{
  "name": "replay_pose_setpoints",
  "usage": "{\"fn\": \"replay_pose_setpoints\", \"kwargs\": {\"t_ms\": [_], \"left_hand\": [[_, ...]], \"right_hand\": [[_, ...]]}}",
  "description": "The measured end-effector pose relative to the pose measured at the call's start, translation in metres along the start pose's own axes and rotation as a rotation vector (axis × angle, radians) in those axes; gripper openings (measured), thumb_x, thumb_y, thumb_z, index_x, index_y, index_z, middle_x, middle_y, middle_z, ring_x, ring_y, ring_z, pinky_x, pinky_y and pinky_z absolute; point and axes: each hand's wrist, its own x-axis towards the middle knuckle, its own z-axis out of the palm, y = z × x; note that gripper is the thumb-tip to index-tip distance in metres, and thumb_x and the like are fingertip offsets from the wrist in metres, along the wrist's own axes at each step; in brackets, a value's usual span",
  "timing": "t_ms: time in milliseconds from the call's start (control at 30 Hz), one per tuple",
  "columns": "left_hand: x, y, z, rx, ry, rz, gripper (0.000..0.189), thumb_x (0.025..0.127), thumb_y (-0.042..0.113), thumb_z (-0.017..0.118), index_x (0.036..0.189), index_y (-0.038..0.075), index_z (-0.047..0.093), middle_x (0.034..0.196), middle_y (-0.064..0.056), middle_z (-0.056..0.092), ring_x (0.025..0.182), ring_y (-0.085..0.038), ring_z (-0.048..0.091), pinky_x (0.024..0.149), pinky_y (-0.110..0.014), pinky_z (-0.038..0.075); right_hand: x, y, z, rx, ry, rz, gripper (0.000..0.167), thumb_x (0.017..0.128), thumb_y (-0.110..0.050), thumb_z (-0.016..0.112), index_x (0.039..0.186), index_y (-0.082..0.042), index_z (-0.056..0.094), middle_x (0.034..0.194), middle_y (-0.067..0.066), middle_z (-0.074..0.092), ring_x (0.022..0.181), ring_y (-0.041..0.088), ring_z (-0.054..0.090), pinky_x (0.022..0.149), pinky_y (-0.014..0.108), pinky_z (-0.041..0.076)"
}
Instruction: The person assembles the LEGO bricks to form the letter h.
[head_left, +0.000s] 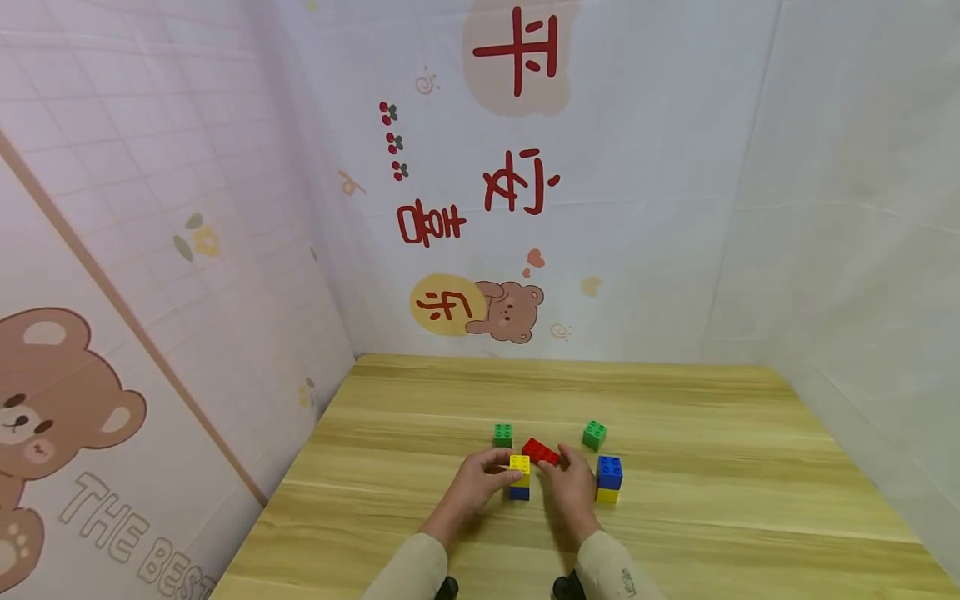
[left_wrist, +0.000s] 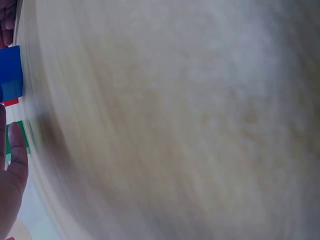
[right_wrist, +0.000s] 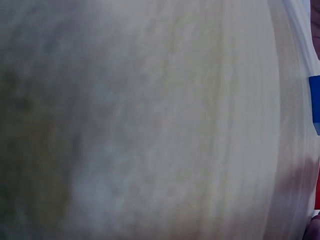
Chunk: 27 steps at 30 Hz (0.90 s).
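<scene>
My left hand (head_left: 471,485) is at a small stack, pinching its yellow block (head_left: 520,465) between thumb and fingers. Beneath the yellow one sits a blue block (head_left: 520,493), which also shows at the edge of the left wrist view. My right hand (head_left: 573,490) pinches the right end of a long red block (head_left: 538,451), thumb in front and a finger behind. The red block (right_wrist: 318,192) shows only as a sliver in the right wrist view, where most of the hand is out of frame.
A green block (head_left: 503,434) stands behind the left hand, and a second green block (head_left: 595,434) lies farther back on the right. Right of the right hand stands another stack, a blue block (head_left: 610,471) over a yellow block (head_left: 608,495). Printed cloth (head_left: 637,250) walls the wooden table (head_left: 720,467).
</scene>
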Motion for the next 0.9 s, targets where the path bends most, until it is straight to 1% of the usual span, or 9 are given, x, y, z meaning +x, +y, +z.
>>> {"fn": "replay_pose_setpoints", "kwargs": {"t_ms": [133,300,567,667,900], "left_hand": [[0.0005,-0.0013,0.0000,0.006,0.002,-0.005,0.033,0.090,0.030,0.075,0.119,0.015,0.070,0.115,-0.002,0.067,0.102,-0.020,0.061,0.093,-0.043,0.051],[0.0013,-0.0017,-0.0001,0.007,-0.006,-0.001,0.032,0.090,0.031,0.074,0.118,0.015,0.071,0.114,-0.001,0.067,0.102,-0.019,0.062,0.093,-0.043,0.050],[0.0000,-0.0009,0.0010,-0.001,-0.005,-0.009,0.033,0.090,0.031,0.074,0.119,0.015,0.070,0.113,0.000,0.068,0.102,-0.018,0.062,0.092,-0.041,0.051],[-0.0006,-0.0009,0.0020,-0.004,-0.002,-0.009,0.033,0.090,0.031,0.074,0.119,0.015,0.070,0.114,0.000,0.068,0.102,-0.018,0.062,0.092,-0.042,0.051],[-0.0009,0.0002,0.0026,0.010,0.013,-0.021,0.035,0.089,0.032,0.075,0.120,0.016,0.070,0.116,-0.002,0.068,0.103,-0.019,0.062,0.093,-0.044,0.050]], "right_hand": [[0.0018,0.0030,0.0017,-0.052,0.008,-0.009,0.052,0.092,-0.008,0.070,0.137,0.010,0.051,0.135,0.029,0.053,0.125,0.043,0.049,0.104,0.054,0.040],[0.0033,0.0054,0.0031,-0.121,0.015,-0.022,0.052,0.091,-0.009,0.072,0.136,0.010,0.053,0.130,0.028,0.055,0.119,0.042,0.052,0.102,0.055,0.042],[0.0034,0.0058,0.0020,-0.147,0.010,-0.025,0.051,0.089,-0.006,0.074,0.133,0.011,0.055,0.122,0.027,0.057,0.110,0.039,0.054,0.099,0.055,0.043],[0.0027,0.0073,0.0007,-0.156,0.009,-0.033,0.049,0.089,-0.005,0.073,0.132,0.011,0.056,0.122,0.027,0.058,0.109,0.039,0.054,0.098,0.055,0.043],[0.0020,0.0078,-0.0011,-0.186,0.025,-0.101,0.045,0.087,-0.003,0.075,0.127,0.011,0.060,0.121,0.027,0.060,0.111,0.042,0.056,0.097,0.055,0.044]]}}
